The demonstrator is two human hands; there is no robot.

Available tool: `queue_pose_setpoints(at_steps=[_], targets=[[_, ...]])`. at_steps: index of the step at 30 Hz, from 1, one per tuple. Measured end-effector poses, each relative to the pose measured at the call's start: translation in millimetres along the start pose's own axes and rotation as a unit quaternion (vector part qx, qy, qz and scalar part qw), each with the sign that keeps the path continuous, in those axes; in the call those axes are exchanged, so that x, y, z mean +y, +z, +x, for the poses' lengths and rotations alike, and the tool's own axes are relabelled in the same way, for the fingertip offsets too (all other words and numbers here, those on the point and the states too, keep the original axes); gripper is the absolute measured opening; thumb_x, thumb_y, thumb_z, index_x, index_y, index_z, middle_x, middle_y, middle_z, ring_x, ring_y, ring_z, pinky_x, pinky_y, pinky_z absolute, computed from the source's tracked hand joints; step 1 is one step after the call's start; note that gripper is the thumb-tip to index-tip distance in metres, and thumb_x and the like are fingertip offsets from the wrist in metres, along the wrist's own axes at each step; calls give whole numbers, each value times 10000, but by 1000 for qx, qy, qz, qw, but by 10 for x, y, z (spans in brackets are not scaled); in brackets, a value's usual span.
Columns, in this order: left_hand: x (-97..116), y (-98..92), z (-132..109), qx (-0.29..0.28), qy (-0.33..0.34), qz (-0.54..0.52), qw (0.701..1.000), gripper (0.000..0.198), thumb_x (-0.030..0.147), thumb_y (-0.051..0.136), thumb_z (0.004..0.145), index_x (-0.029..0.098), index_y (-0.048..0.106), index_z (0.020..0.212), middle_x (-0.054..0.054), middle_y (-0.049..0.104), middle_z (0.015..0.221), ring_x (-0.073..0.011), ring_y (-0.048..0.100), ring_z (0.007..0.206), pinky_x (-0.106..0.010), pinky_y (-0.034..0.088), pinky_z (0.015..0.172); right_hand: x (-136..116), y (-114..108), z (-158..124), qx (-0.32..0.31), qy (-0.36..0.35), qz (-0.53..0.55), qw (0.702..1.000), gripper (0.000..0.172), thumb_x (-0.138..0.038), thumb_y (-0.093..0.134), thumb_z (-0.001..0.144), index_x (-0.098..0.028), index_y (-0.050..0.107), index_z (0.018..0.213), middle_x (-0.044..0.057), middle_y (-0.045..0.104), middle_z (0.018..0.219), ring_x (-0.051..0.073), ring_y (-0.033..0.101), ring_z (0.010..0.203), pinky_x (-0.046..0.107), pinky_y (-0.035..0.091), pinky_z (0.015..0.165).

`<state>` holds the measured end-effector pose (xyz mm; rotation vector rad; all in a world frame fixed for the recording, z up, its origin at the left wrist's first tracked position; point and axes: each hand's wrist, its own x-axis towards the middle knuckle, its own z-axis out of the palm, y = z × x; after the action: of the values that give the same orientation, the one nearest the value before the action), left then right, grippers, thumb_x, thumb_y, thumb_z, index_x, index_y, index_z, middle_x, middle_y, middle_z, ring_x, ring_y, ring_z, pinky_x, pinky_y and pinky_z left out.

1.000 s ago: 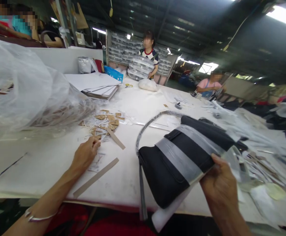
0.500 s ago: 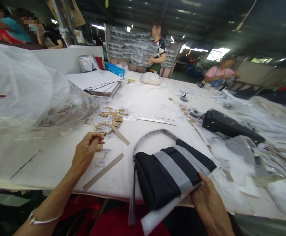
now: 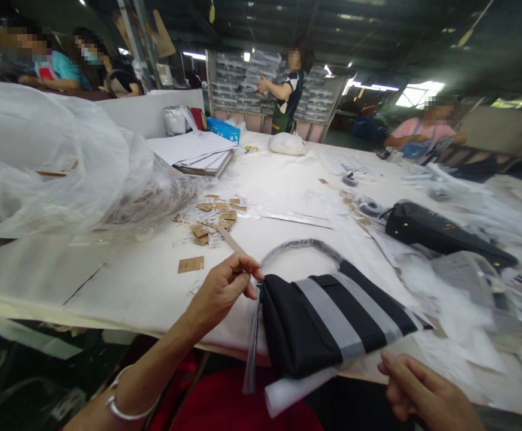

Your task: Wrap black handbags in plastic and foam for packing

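A black handbag [image 3: 290,335] with bands of grey wrapping film lies at the table's front edge, its handle [image 3: 303,244] wrapped in clear plastic and arching away from me. At its left upper corner, where the handle joins, my left hand [image 3: 227,287] is closed in a pinch; what the fingertips hold, if anything, is too small to make out. Beside the bag's lower right side, my right hand [image 3: 422,386] is apart from it, its fingers curled and nothing visible in them. White padding [image 3: 299,392] sticks out under the bag. A brown tag [image 3: 191,264] lies left of my left hand.
Several brown tags [image 3: 218,215] lie in a pile ahead. A large clear plastic bag [image 3: 63,161] fills the left side. To the right are another black bag [image 3: 445,233] and white wrapping sheets [image 3: 458,341]. A paper stack [image 3: 193,149] and co-workers stand farther back.
My left hand has moved right, from beside the tags to the handbag's corner. My right hand has let go of the handbag and drawn back from it. The view has swung slightly left.
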<state>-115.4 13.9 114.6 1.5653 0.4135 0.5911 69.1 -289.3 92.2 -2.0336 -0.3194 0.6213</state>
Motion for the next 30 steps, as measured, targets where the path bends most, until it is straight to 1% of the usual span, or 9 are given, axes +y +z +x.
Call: queue_pose_setpoints(at_steps=[2, 4, 7, 9, 12, 14, 18, 24, 30], targets=[[51, 152, -38, -59, -18, -56, 997, 144, 265, 537, 898, 166, 556, 1001, -30, 682, 902, -90, 632, 581, -225, 496, 604, -198, 43, -13, -8, -31, -1, 999, 381, -574, 732, 706, -201, 731, 787, 33, 692, 640, 179, 634, 542, 288, 542, 582], [106, 286, -88, -112, -37, -93, 989, 163, 295, 551, 914, 168, 552, 1015, -32, 682, 913, -72, 614, 545, -197, 467, 552, -405, 195, -45, -48, -66, 47, 996, 453, -519, 744, 722, -223, 702, 1063, 61, 739, 853, 207, 683, 701, 313, 561, 670], [198, 441, -171, -174, -69, -121, 975, 178, 328, 549, 938, 185, 550, 1044, -30, 679, 934, -55, 595, 519, -166, 430, 498, -666, 544, -129, -189, -105, 145, 965, 656, -410, 736, 769, -268, 498, 1364, 58, 726, 930, 214, 686, 839, 311, 543, 679], [254, 503, -222, -205, -91, -141, 964, 191, 351, 552, 945, 197, 550, 1058, -27, 677, 926, -50, 585, 512, -150, 407, 471, -788, 760, -187, -284, -109, 193, 933, 681, -378, 752, 759, -278, 477, 1374, 36, 706, 924, 203, 681, 845, 309, 532, 697], [302, 531, -271, -229, -117, -173, 951, 215, 383, 571, 939, 201, 550, 1053, -16, 674, 873, -43, 558, 470, -139, 385, 432, -884, 932, -227, -345, -77, 209, 912, 455, -423, 757, 761, -242, 623, 1156, 1, 672, 859, 173, 669, 759, 293, 519, 695], [307, 522, -281, -226, -125, -181, 949, 216, 378, 583, 935, 196, 550, 1046, -12, 677, 844, -41, 549, 452, -137, 393, 423, -899, 938, -220, -347, -55, 192, 916, 334, -459, 743, 778, -203, 654, 973, -8, 660, 780, 143, 638, 680, 263, 497, 654], [274, 499, -227, -198, -120, -203, 952, 211, 349, 609, 919, 183, 555, 1038, -26, 703, 826, -32, 515, 422, -128, 365, 398, -875, 828, -192, -359, -44, 167, 917, 317, -457, 759, 764, -174, 631, 824, -16, 642, 702, 107, 572, 598, 235, 454, 610], [152, 437, -47, -60, -65, -269, 959, 191, 283, 668, 845, 178, 538, 938, 23, 661, 672, -16, 411, 384, -131, 268, 390, -833, 655, -182, -309, -61, 130, 940, 334, -500, 723, 788, -169, 684, 760, -5, 643, 639, 116, 553, 617, 231, 426, 622], [-9, 334, -82, -162, -126, -173, 963, 303, 409, 676, 848, 143, 600, 971, -25, 673, 730, -47, 486, 476, -165, 331, 468, -819, 395, -84, -228, -67, 82, 968, 326, -519, 716, 781, -195, 716, 742, 10, 669, 686, 149, 588, 660, 242, 468, 623]])
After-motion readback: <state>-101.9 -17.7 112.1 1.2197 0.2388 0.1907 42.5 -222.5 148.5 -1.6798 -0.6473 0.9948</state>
